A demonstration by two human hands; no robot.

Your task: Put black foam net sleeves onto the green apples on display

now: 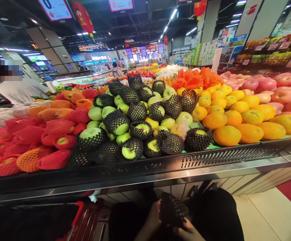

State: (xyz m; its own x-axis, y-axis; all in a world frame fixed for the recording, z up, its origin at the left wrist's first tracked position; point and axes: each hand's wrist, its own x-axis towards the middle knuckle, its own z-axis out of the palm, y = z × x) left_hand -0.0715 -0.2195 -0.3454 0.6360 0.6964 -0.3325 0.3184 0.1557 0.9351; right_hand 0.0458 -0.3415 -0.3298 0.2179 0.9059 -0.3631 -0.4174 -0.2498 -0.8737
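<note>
Low at the bottom of the head view, my left hand (153, 216) and my right hand (188, 231) both close around a fruit wrapped in a black foam net (172, 211), held below the stand's front edge. Above them a pile of green apples in black nets (135, 124) fills the middle of the fruit stand (160, 165). My dark sleeves hide most of both wrists.
Red and orange netted fruit (45, 134) lies to the left, oranges (236, 117) and pink apples (281, 87) to the right. A red shopping cart (85, 224) stands at the lower left. A person in a pale shirt (19, 90) is at the far left. Tiled floor (268, 214) lies right.
</note>
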